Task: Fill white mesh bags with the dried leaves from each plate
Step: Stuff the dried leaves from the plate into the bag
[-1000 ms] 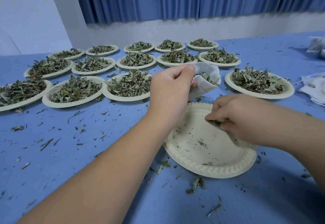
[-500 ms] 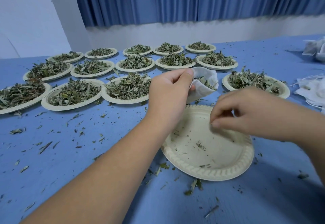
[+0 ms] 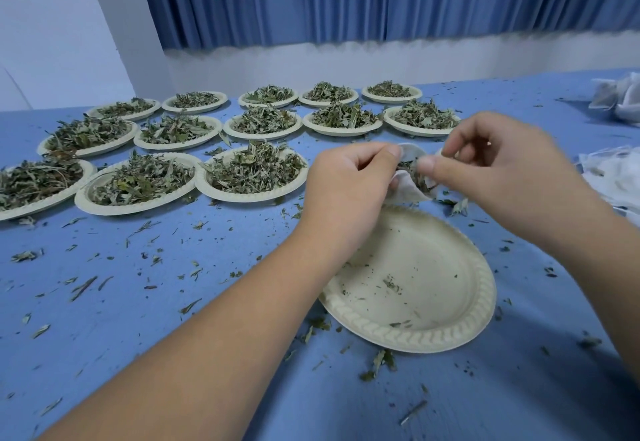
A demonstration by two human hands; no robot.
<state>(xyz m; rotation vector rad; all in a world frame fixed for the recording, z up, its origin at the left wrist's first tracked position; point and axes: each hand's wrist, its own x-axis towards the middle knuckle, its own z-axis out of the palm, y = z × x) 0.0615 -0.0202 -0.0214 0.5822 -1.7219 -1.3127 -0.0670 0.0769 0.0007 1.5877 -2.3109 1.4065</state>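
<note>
Left hand [image 3: 346, 191] grips the white mesh bag [image 3: 407, 189]; thumb and forefinger pinch the bag's rim on its left side, the other fingers curl under against the cloth; the bag is held up off the table, above the far edge of the near plate, mouth open and facing up; right hand [image 3: 498, 170] is at the bag's mouth, thumb and fingertips pressed together on a tuft of dried leaves [image 3: 412, 170]; its other fingers are bent and lifted, a bit blurred; leaves fill the bag's opening, how full it is below I cannot tell.

Near plate [image 3: 408, 340] is a pale paper plate with a crimped rim, flat on the blue table [image 3: 138, 319] under the two wrists; only crumbs and a few small leaf scraps lie in it.

Beyond the left hand, rows of the same paper plates, each heaped with dried grey-green leaves; the nearest full plate [image 3: 249, 197] sits just left of the left hand; the rows run back toward the wall; one more plate rim peeks out behind the right hand.

Loose leaf bits are strewn over the table all around the plates; a heap of white bags [image 3: 616, 177] lies at the right edge, another white heap [image 3: 620, 97] farther back; a blue curtain [image 3: 346, 0] hangs behind.
</note>
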